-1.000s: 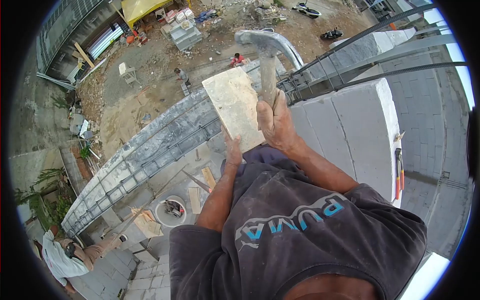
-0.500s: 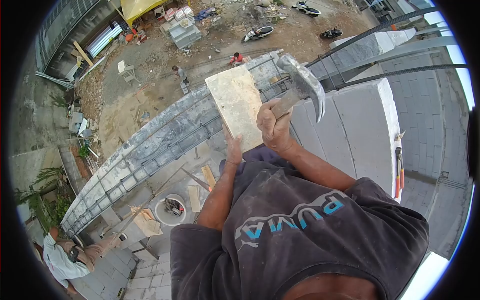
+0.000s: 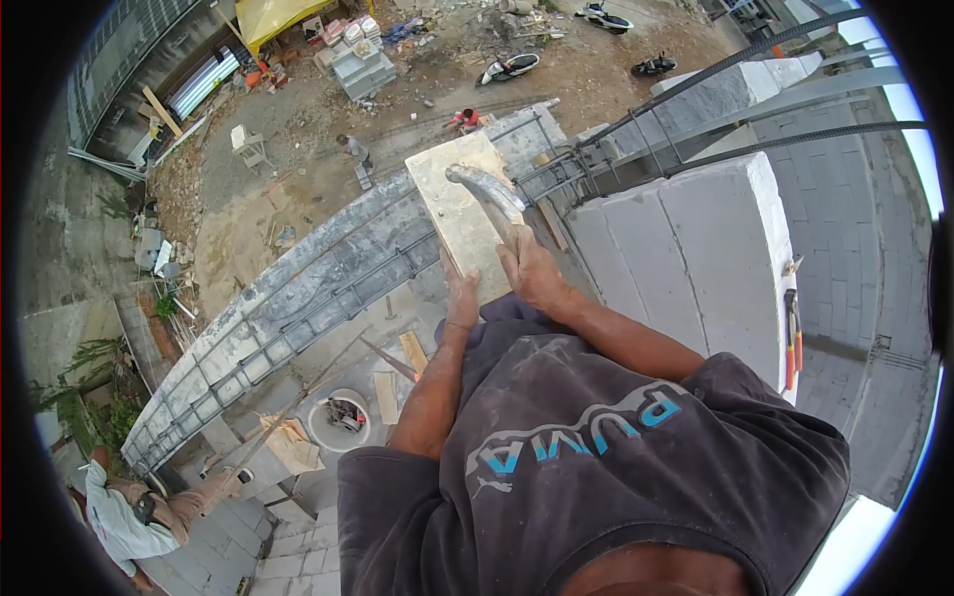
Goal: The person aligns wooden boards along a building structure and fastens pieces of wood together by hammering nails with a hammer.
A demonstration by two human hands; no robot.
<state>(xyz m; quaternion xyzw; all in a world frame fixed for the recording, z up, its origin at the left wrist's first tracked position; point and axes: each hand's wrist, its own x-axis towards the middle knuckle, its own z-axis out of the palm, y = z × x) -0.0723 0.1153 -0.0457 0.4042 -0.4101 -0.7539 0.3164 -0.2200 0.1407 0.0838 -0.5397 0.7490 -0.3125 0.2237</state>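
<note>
A pale, flat wooden board [image 3: 452, 204] is held out in front of my body, above the rebar and concrete edge. My left hand [image 3: 460, 296] grips its lower left edge, thumb on the face and the other fingers partly hidden behind. In my right hand [image 3: 535, 272] is the handle of a claw hammer [image 3: 489, 191], fingers wrapped round it. The hammer's worn metal head lies over the board's face in this view; whether it touches the wood I cannot tell.
A rebar cage [image 3: 328, 293] runs along the concrete beam. White blocks [image 3: 686, 253] stand at right, with red-handled pliers [image 3: 793, 338] beside them. A bucket [image 3: 338, 419] with tools sits below left. A co-worker [image 3: 124, 512] is at lower left; other people are on the ground below.
My right hand has brought the hammer down and left, from raised beside the board to over its face. My left hand and the board have hardly moved.
</note>
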